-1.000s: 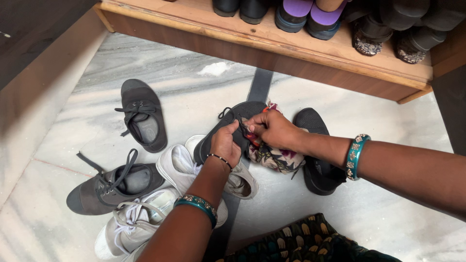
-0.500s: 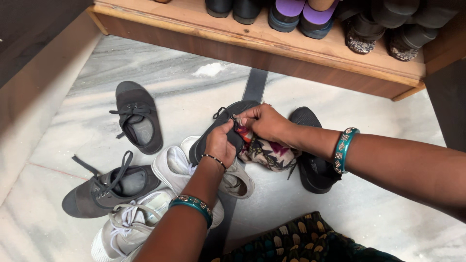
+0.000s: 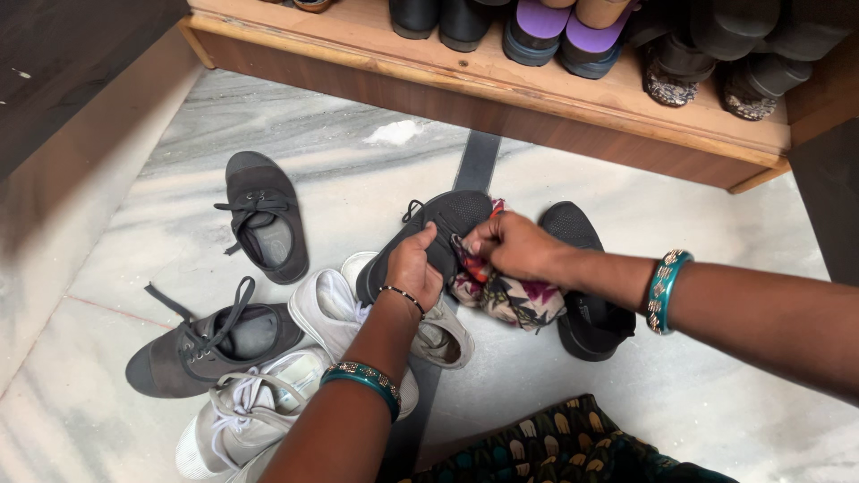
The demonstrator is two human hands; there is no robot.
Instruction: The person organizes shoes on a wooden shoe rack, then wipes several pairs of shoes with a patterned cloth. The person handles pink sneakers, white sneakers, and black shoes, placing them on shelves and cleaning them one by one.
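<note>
My left hand grips a dark grey mesh shoe tilted on its side at the middle of the floor. My right hand holds a floral patterned cloth bunched against that shoe's opening, fingers pinched near its black laces. A second dark mesh shoe lies under my right wrist. Both wrists wear teal bangles.
On the marble floor at left lie a dark grey lace-up shoe, another grey one, and white sneakers with a further white one. A wooden shoe rack with several shoes runs across the top. A wall edge stands at left.
My right hand has shifted down a little with the cloth against the shoe. My left hand keeps its grip. The view has moved slightly.
</note>
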